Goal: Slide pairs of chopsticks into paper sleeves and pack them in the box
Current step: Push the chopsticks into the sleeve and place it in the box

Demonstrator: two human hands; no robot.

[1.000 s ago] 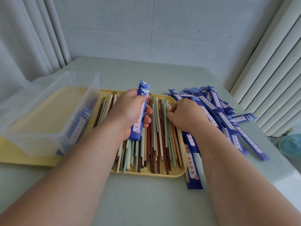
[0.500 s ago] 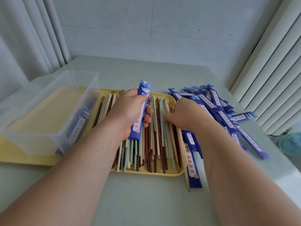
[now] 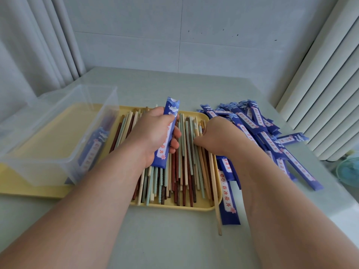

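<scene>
My left hand grips a blue paper sleeve held upright over the pile of loose chopsticks. The chopsticks are brown, green and cream, and lie on a yellow tray. My right hand is curled among the chopsticks at the pile's right side, fingers down on them; what it pinches is hidden. One cream chopstick sticks out over the tray's front right corner. A clear plastic box stands on the tray's left, with filled sleeves inside.
A heap of blue sleeves lies on the table right of the tray, some reaching the near edge of the pile. A white radiator is at the right, curtains at the left, a small fan at the far right.
My right hand has shifted a little left and toward me among the chopsticks. The cream chopstick has slid farther out over the tray's front corner. My left hand keeps the sleeve in place.
</scene>
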